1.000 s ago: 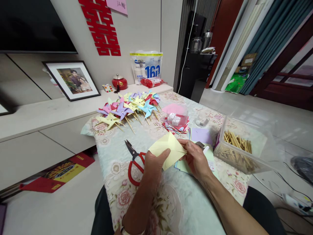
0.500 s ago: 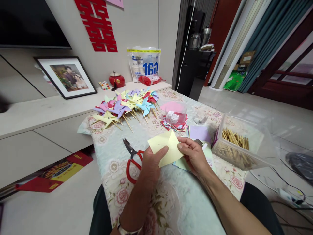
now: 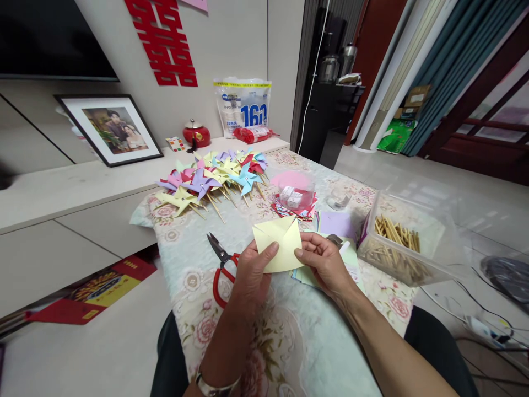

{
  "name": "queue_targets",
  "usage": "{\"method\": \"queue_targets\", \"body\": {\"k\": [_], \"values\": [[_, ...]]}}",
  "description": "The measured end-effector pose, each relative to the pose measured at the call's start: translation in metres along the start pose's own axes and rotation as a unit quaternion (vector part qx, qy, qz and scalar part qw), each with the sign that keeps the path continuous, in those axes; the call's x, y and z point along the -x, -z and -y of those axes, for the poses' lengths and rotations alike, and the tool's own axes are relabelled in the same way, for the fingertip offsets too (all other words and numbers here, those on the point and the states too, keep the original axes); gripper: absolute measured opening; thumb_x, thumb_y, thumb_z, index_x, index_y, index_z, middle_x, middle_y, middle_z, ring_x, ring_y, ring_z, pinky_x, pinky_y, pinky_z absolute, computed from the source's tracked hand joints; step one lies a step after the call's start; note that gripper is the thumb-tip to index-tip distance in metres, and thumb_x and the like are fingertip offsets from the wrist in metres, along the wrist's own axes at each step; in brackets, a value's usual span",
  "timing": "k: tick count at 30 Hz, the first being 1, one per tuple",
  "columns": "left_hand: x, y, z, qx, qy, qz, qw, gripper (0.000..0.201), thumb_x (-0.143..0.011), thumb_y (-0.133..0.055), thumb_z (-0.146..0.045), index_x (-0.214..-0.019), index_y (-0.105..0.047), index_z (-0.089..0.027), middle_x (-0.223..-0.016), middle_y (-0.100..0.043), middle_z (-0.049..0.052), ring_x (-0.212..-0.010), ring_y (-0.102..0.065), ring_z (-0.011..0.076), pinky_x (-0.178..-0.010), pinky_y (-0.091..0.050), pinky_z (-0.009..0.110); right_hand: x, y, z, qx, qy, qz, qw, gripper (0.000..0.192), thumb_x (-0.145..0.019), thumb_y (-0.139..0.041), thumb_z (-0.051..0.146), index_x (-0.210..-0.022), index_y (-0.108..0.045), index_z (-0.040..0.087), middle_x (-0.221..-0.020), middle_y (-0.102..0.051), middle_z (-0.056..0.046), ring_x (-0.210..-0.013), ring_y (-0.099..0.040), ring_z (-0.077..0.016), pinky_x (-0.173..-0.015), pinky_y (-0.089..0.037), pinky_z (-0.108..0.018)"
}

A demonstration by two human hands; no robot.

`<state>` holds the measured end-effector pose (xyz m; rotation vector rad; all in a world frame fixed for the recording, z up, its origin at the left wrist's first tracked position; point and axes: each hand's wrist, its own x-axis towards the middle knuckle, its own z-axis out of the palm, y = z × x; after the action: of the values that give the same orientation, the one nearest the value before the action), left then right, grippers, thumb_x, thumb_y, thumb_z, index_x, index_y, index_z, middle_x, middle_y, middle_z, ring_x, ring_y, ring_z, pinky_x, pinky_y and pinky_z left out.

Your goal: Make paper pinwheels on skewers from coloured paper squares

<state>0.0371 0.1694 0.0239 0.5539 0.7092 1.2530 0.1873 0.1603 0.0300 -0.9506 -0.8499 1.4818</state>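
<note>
Both my hands hold a pale yellow paper square (image 3: 278,242) with cut corners above the flowered tablecloth (image 3: 289,342). My left hand (image 3: 250,274) pinches its lower left edge with the thumb on top. My right hand (image 3: 323,261) grips its right side. Red-handled scissors (image 3: 222,268) lie on the cloth just left of my left hand. Under my right hand sits a stack of coloured paper sheets (image 3: 336,226).
A heap of finished paper pinwheels on sticks (image 3: 210,179) lies at the table's far left. A clear tub of wooden sticks (image 3: 397,240) stands at the right. A small clear box with a pink lid (image 3: 295,193) rests on red paper scraps. A low white cabinet (image 3: 74,193) runs along the left.
The yellow paper has turned in my hands from a tilted diamond to a more level position, and two flaps now fold toward its middle. My hands stay over the same spot.
</note>
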Motion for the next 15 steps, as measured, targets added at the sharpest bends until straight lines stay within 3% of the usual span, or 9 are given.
{"method": "queue_targets", "body": {"k": [6, 15], "values": [[-0.0015, 0.0012, -0.0003, 0.01, -0.004, -0.004, 1.0, 0.055, -0.063, -0.088, -0.027, -0.112, -0.069, -0.011, -0.098, -0.079, 0.012, -0.094, -0.073, 0.0292, -0.086, -0.057, 0.039, 0.0004, 0.0016, -0.0007, 0.009, -0.006, 0.002, 1.0, 0.037, -0.062, -0.088, 0.03, -0.096, -0.075, 0.021, -0.071, -0.076, -0.002, -0.059, -0.064, -0.0157, -0.062, -0.048, -0.028], [-0.0011, 0.001, -0.0041, 0.025, 0.007, 0.008, 1.0, 0.059, -0.066, -0.087, -0.027, -0.119, -0.066, -0.011, -0.104, -0.078, 0.014, -0.1, -0.072, 0.0311, -0.089, -0.056, 0.041, 0.0018, 0.0027, -0.0015, 0.029, 0.031, 0.029, 0.999, 0.035, -0.066, -0.086, 0.03, -0.099, -0.076, 0.022, -0.068, -0.073, 0.002, -0.058, -0.062, -0.0137, -0.061, -0.047, -0.026]]}}
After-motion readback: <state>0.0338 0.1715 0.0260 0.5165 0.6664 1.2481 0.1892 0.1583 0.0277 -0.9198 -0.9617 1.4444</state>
